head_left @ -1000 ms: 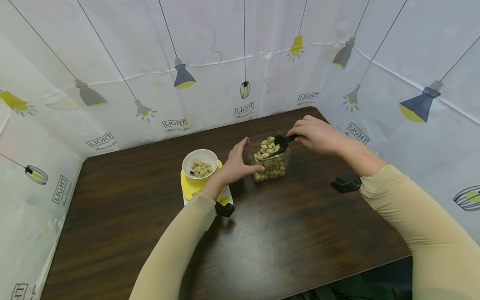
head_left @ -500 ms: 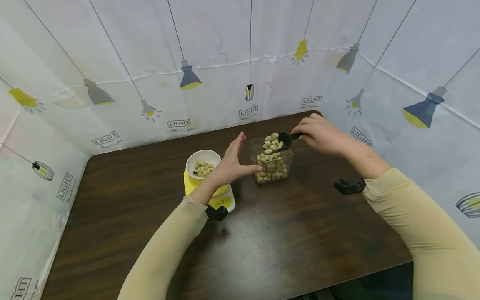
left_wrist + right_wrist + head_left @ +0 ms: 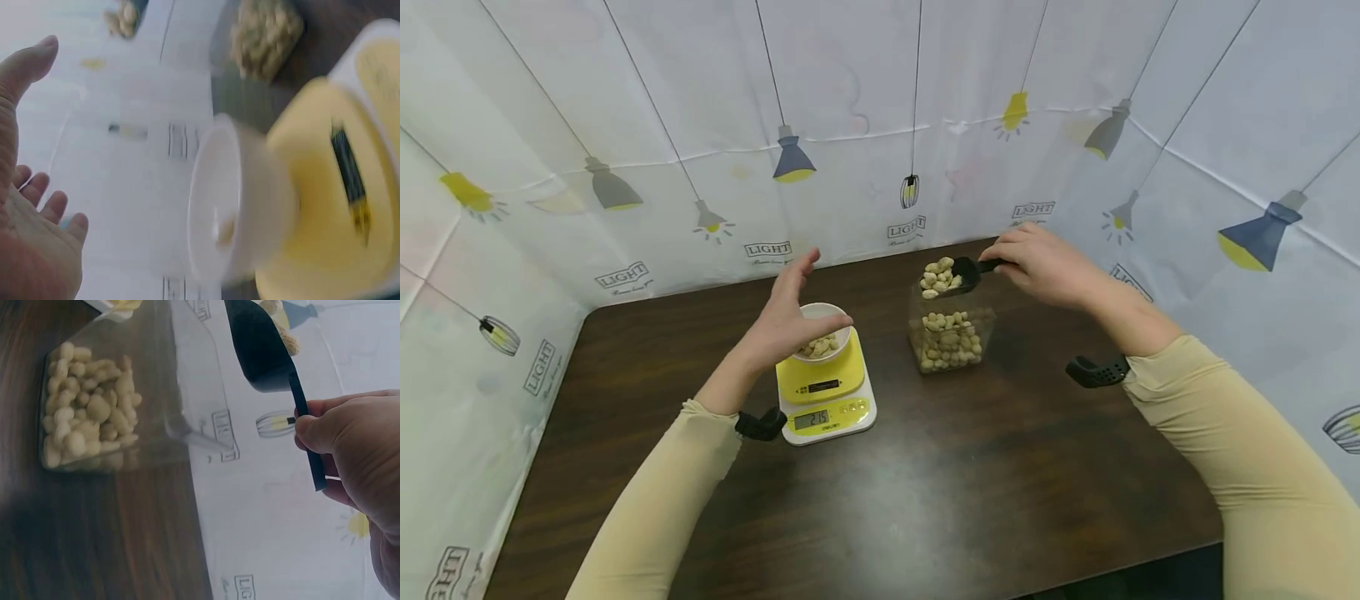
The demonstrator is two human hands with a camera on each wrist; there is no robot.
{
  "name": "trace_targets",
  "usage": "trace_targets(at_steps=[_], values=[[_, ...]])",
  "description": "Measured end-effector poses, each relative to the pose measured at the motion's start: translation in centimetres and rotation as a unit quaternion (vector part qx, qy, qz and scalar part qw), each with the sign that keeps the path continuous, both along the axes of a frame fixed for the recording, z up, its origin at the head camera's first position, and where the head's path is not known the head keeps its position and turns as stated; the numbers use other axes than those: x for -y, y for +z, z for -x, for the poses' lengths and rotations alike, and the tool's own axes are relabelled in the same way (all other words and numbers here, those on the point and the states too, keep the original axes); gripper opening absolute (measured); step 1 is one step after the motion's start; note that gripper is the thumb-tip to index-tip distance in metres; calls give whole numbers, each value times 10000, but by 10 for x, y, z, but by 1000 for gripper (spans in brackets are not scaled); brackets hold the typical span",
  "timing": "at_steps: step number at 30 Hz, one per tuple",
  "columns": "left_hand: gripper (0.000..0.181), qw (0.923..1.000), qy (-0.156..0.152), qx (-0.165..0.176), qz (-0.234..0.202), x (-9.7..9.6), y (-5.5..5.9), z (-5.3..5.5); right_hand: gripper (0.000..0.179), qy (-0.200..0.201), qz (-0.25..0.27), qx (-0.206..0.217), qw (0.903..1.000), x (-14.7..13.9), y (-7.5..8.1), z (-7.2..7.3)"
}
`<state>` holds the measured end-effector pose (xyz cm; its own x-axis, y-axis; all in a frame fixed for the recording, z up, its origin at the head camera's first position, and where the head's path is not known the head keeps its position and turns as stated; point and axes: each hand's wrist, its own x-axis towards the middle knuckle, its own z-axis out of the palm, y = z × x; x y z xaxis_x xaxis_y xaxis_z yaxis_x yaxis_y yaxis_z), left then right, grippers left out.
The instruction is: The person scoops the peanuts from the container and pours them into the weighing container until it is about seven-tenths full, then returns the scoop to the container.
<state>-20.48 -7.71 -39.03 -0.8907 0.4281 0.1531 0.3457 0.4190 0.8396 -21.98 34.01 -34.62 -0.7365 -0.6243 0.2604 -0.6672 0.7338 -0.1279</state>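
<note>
1. The left hand (image 3: 786,325), fingers and thumb apart, hovers beside the bowl (image 3: 269,194), partly covering it in the head view.
2. The right hand (image 3: 1045,262) is clamped on the handle of the scoop (image 3: 967,275), which carries peanuts (image 3: 936,280) above the box (image 3: 150,369).
3. The clear box, also holding peanuts, stands on the counter (image 3: 925,492), right of the scale (image 3: 846,423).
4. The white bowl, with some peanuts inside, sits on the scale's far part.
5. A lamp-print sheet (image 3: 850,92) hangs at the counter's far side.
</note>
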Motion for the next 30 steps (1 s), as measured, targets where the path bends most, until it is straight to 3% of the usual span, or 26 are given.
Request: trace_targets(at_steps=[7, 13, 21, 26, 30], values=[[110, 9976, 383, -200, 539, 46, -6, 9, 27, -59, -81, 71, 9999, 23, 7, 8], [113, 9937, 441, 11, 1026, 68, -27, 10, 27, 5, -36, 106, 9999, 46, 9, 16], [118, 9916, 335, 251, 1225, 76, -64, 13, 27, 304, -17, 99, 9995, 83, 3, 28], [121, 9901, 314, 405, 1304, 75, -81, 13, 27, 503, -82, 70, 9987, 102, -4, 34], [120, 9909, 328, 470, 1218, 73, -88, 12, 26, 662, -121, -19, 9977, 113, -10, 39]])
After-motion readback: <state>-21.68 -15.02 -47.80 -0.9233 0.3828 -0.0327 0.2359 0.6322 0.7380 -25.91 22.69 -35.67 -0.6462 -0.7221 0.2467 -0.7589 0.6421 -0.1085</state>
